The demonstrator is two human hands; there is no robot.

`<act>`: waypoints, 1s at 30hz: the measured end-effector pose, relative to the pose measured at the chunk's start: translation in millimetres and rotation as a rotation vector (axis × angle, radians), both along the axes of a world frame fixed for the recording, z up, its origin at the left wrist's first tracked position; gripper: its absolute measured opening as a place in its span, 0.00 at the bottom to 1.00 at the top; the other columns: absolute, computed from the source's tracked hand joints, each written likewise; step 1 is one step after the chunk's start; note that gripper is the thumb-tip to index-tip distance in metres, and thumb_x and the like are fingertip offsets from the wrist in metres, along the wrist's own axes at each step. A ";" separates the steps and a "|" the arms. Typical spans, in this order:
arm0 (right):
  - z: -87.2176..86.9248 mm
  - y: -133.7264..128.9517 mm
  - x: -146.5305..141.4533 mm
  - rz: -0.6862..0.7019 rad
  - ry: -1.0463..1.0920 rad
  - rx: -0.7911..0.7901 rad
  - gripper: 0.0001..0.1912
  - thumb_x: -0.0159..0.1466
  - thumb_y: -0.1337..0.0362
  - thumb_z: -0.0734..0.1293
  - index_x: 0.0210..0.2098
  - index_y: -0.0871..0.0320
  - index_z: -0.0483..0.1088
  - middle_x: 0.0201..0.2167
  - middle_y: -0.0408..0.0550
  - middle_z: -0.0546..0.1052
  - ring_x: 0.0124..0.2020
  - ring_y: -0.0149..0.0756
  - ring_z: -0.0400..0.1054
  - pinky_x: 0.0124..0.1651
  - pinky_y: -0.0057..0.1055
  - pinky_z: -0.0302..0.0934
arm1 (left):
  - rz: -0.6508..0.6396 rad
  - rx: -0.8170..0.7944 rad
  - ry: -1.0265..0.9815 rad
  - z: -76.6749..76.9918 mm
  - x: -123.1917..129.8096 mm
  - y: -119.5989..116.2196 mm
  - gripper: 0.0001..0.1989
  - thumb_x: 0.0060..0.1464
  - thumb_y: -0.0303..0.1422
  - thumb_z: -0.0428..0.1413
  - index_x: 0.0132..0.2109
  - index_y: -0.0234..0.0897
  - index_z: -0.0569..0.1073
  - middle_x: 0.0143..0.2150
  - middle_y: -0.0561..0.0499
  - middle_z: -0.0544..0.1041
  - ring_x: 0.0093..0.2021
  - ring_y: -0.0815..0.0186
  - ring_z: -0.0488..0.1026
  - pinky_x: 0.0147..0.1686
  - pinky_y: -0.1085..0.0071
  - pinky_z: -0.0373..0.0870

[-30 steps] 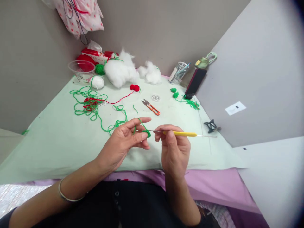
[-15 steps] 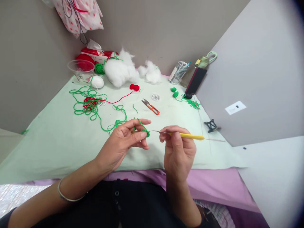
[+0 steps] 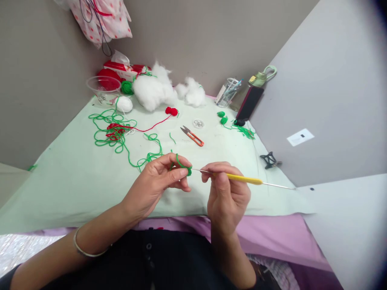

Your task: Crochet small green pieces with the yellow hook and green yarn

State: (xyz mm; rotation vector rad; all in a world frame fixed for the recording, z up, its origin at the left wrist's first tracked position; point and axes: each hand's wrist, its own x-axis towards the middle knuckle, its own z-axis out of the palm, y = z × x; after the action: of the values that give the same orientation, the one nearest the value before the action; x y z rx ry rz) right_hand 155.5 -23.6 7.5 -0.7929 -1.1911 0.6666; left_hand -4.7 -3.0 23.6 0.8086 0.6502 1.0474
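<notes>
A small green crochet piece (image 3: 189, 171) is pinched between the thumb and fingers of my left hand (image 3: 161, 175), with green yarn looped over the index finger. My right hand (image 3: 228, 193) grips a crochet hook (image 3: 244, 178) by its yellow handle, its thin metal tip at the edge of the green piece. Loose green yarn (image 3: 130, 155) trails from my left hand to a tangle on the table at the left. Orange-handled thread snips (image 3: 193, 137) lie beyond both hands, beside a short green yarn scrap (image 3: 172, 138).
White stuffing (image 3: 152, 90), a white yarn ball (image 3: 124, 104) and a plastic tub (image 3: 104, 94) stand at the back left. A small red piece (image 3: 171, 111) and a round dish (image 3: 198, 123) lie mid-table. Green pieces (image 3: 223, 120), a phone (image 3: 249, 103) and a black stand (image 3: 270, 160) are at right.
My left index finger has bent down towards the green piece. The hook tip has moved slightly left to the piece's edge, and the handle's far end has tilted lower.
</notes>
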 end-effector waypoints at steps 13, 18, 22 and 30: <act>-3.8 1.8 -6.1 0.033 -0.044 -0.023 0.09 0.72 0.65 0.67 0.43 0.50 0.81 0.38 0.46 0.83 0.35 0.34 0.73 0.36 0.34 0.68 | 0.005 -0.014 0.009 2.1 2.6 -2.4 0.24 0.56 0.28 0.70 0.59 0.40 0.76 0.34 0.59 0.77 0.29 0.73 0.80 0.37 0.75 0.79; -1.4 5.9 -3.6 0.094 0.150 -0.128 0.08 0.72 0.61 0.68 0.39 0.53 0.80 0.35 0.45 0.83 0.28 0.29 0.72 0.33 0.30 0.69 | 0.020 0.000 0.016 2.0 0.1 -2.7 0.21 0.59 0.32 0.68 0.58 0.40 0.78 0.37 0.56 0.77 0.31 0.71 0.80 0.37 0.73 0.80; -1.5 5.6 -2.0 0.155 0.178 -0.127 0.10 0.75 0.62 0.65 0.40 0.53 0.78 0.35 0.44 0.83 0.29 0.28 0.75 0.34 0.28 0.71 | 0.048 0.015 0.039 2.5 0.0 -3.2 0.19 0.58 0.32 0.68 0.56 0.41 0.80 0.39 0.56 0.75 0.31 0.72 0.79 0.36 0.73 0.80; -1.9 -5.4 -3.6 -0.040 -0.184 0.071 0.13 0.76 0.67 0.61 0.47 0.51 0.77 0.40 0.46 0.83 0.34 0.34 0.78 0.37 0.36 0.74 | 0.131 0.149 0.154 0.7 0.9 -2.7 0.20 0.58 0.31 0.68 0.57 0.43 0.80 0.36 0.57 0.74 0.33 0.70 0.79 0.41 0.72 0.79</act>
State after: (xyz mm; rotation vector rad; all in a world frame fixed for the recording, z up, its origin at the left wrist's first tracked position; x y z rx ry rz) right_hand 151.9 -29.0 5.5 -0.8294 -1.3546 0.5234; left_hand -3.8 -5.8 24.3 0.9936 0.7704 1.1709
